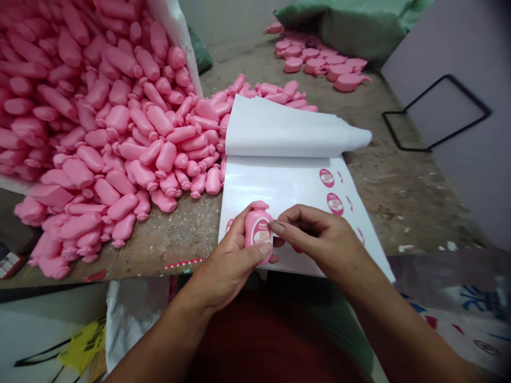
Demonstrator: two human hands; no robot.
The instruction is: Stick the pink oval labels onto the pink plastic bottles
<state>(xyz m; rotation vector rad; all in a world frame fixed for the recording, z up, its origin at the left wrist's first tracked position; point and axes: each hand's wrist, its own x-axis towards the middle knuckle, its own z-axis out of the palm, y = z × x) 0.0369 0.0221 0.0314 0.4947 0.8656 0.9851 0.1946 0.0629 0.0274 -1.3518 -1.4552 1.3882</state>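
My left hand point(235, 258) is wrapped round a small pink plastic bottle point(251, 226), its thumb lying across the front. An oval label reading "BABY" point(262, 227) is on the bottle's face. At the label's right edge, the thumb and fingertips of my right hand point(307, 229) are pinched together; whatever may be between them is too small to tell. Beneath both hands lies a white sticker sheet point(275, 181) with a few round pink stickers point(334, 204) on its right side. Its upper sheets point(287, 130) are folded back.
A big heap of pink bottles point(120, 154) spills from a white sack point(186, 42) on the left. More pink pieces point(339, 69) lie at the back by green cloth point(359, 26). A black wire frame point(435, 111) sticks out on the right. The table's front edge point(139, 271) is close.
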